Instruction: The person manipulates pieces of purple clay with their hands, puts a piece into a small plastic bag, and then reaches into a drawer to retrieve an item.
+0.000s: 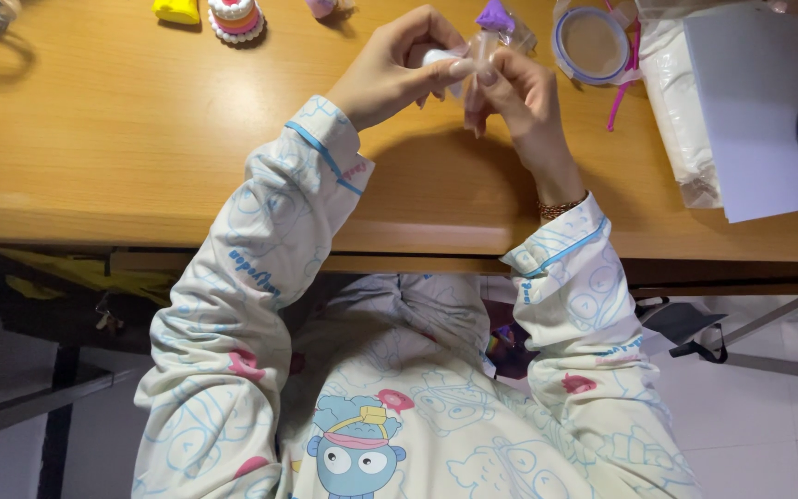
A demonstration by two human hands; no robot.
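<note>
Both my hands met above wooden table [140,139]. Left hand [390,69] closed around small white piece [438,57], fingers curled tight. Right hand [519,92] pinched clear wrapper [484,44] between thumb and fingertips. Purple clay lump [494,17] sat just beyond fingertips, nearer right hand. Wrapper's long axis ran away from me.
</note>
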